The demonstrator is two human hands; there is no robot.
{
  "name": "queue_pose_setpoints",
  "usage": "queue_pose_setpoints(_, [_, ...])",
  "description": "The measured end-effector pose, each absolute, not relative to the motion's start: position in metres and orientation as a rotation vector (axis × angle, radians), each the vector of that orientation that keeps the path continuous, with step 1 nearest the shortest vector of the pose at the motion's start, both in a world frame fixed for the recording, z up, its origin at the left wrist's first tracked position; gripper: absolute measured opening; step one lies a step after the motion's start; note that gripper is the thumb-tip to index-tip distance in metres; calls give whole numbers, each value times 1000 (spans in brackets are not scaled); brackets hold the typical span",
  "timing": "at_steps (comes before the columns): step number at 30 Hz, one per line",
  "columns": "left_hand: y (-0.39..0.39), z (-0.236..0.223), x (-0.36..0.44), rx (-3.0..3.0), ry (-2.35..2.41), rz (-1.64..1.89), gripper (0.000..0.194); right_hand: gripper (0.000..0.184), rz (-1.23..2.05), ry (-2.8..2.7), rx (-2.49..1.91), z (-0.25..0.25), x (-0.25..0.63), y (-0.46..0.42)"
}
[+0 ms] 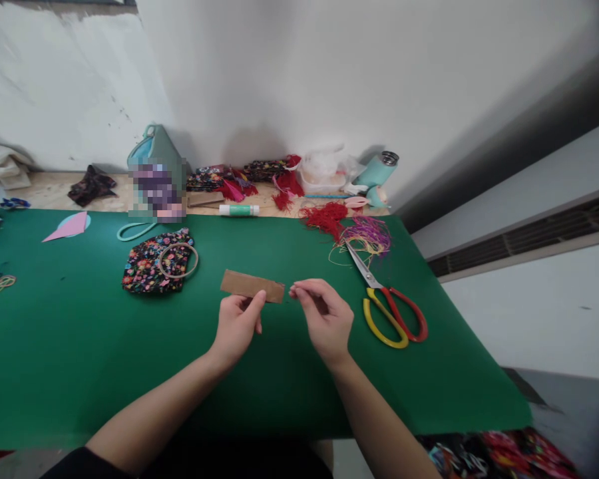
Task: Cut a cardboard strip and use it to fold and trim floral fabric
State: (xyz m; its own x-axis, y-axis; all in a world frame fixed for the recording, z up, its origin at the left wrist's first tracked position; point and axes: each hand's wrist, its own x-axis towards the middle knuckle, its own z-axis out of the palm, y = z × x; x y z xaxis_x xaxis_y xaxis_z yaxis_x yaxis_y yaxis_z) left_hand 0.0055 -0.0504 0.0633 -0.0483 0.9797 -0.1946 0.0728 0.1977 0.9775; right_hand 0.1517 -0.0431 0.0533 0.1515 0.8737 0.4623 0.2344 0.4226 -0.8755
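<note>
In the head view, my left hand (240, 324) grips a flat brown cardboard strip (249, 285), thumb on top and fingers beneath. The strip is held above the green mat, slightly tilted. Just off its right end, my right hand (327, 316) is closed in a pinch, thumb against fingertips. Whatever lies between those fingertips is too small to make out. Large scissors (374, 283) with one red and one yellow handle lie to the right of my right hand, blades pointing away. Left of the strip rests a floral black cloth (150, 269) with a round hoop (162, 268) on it.
The green mat (80, 359) covers the table. Along its back stand a green pouch (172, 150), a glue stick (239, 210), red tassels (324, 218), purple and yellow threads (369, 234), a plastic container (322, 176) and a teal bottle (378, 171). Pink paper (70, 226) lies at left.
</note>
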Motion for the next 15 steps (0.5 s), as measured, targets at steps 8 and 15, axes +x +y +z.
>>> queue_pose_setpoints(8, [-51, 63, 4, 1113, 1378, 1084, 54, 9, 223, -1813, -1066, 57, 149, -44])
queue_pose_setpoints(15, [-54, 71, 7, 1138, 1392, 1091, 51, 15, -54, -1842, -1046, 50, 147, -47])
